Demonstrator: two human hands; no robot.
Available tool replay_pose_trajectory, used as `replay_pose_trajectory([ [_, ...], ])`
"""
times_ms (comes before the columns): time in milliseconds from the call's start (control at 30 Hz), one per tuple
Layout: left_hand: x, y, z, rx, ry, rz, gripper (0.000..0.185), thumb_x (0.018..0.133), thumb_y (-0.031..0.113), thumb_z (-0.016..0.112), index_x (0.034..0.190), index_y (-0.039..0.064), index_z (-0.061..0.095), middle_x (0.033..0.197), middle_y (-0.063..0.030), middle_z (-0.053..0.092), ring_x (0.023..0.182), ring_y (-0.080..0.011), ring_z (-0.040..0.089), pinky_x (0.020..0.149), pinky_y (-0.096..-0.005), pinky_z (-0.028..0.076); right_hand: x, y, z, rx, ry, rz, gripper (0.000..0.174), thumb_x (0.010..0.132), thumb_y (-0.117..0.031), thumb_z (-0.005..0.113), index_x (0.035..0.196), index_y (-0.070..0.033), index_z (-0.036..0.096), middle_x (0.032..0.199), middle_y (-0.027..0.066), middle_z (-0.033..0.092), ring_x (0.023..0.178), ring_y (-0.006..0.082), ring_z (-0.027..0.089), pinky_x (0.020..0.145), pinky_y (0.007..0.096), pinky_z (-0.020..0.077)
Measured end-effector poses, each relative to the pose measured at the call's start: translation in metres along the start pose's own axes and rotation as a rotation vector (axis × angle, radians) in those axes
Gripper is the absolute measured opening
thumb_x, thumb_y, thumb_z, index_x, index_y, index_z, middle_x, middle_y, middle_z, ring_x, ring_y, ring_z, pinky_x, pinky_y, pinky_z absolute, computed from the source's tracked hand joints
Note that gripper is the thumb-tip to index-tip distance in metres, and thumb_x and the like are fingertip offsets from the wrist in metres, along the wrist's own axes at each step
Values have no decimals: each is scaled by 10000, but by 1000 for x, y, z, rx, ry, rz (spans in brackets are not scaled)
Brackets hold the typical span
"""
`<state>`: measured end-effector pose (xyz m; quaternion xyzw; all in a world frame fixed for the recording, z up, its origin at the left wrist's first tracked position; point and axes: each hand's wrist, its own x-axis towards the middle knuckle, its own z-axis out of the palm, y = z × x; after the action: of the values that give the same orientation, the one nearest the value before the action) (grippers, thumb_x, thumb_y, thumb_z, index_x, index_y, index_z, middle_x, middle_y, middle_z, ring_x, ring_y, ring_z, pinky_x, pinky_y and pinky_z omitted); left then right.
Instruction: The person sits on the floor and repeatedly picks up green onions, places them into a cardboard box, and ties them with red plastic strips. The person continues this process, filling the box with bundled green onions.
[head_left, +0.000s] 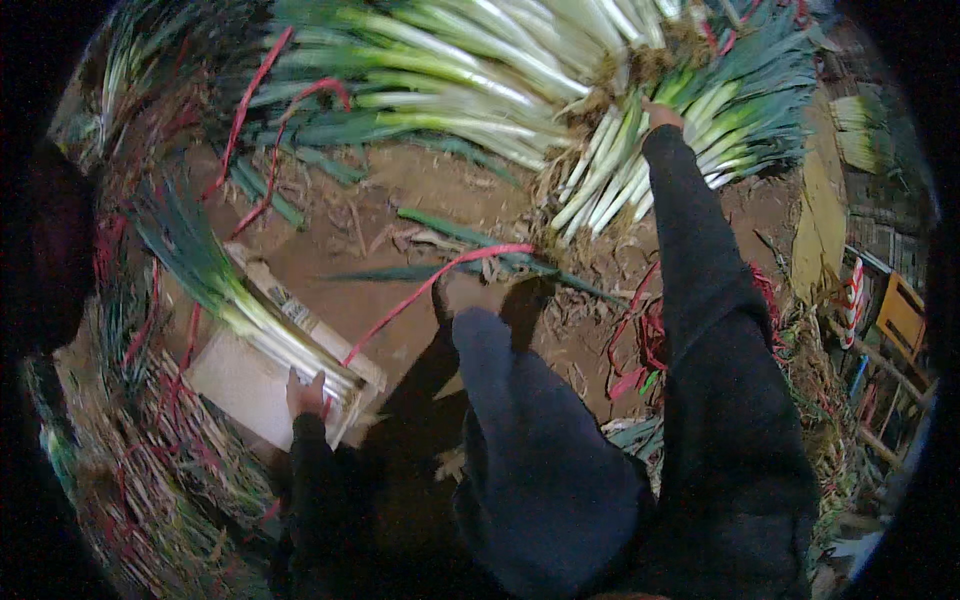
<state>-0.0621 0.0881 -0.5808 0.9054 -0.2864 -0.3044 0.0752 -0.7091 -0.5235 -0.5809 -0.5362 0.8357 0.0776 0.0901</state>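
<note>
My left hand (305, 391) lies on the white stalks of a small bunch of green onions (274, 330), near the root end. The bunch rests on a pale board (244, 386), its green leaves pointing to the upper left, with a red strip (420, 289) running out from beside it. My right arm stretches far forward, and my right hand (664, 116) is at the pile of green onions on the right (697, 135). Its fingers are partly hidden among the stalks, so its grip is unclear. A larger pile of green onions (480, 82) lies just to the left, roots towards my hand.
Loose leaves (450, 232) and soil litter the ground before my knee (547, 420). Red strips (652, 330) lie tangled right of the knee. More onions and red strips (172, 450) cover the lower left. An orange frame (902, 315) stands at the far right.
</note>
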Motion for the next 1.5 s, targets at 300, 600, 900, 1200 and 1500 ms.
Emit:
replay_pose_trajectory([
  [300,22,-26,3,73,-13,-54,883,782,486,732,1397,-88,464,1217,-297,633,1146,-421,609,1009,-448,463,-107,78,8,1892,-283,14,430,885,-254,686,1245,-29,619,1143,120,654,1010,258,624,944,446,486],
  [600,44,72,-158,14,141,285,669,860,566,646,1214,-1,651,1081,-274,688,1009,-400,664,900,-491,495,-165,245,-126,2250,-932,-346,424,929,-175,598,1302,-2,495,1067,98,540,921,223,531,843,404,482],
  [900,-172,130,-357,-857,83,583,395,999,306,589,1270,18,599,1080,-120,665,998,-228,653,840,-366,533,-281,13,-326,2169,-1070,-861,278,966,-141,555,1201,-14,477,919,80,498,745,213,484,749,375,488],
  [1200,-248,56,-394,-1563,-52,465,429,1042,251,534,1376,-13,488,1180,-105,604,1012,-250,611,813,-383,546,-552,-317,-420,2099,-1625,-1272,124,1005,-130,503,1069,-25,516,847,103,482,686,225,465,690,369,515],
  [1500,-164,36,-367,-957,-122,236,456,1043,265,527,1442,56,457,1404,-98,506,1250,-257,514,977,-406,497,-690,-462,-241,1797,-1157,-788,181,1038,-118,504,1184,-19,463,894,97,488,710,220,444,640,412,468],
])
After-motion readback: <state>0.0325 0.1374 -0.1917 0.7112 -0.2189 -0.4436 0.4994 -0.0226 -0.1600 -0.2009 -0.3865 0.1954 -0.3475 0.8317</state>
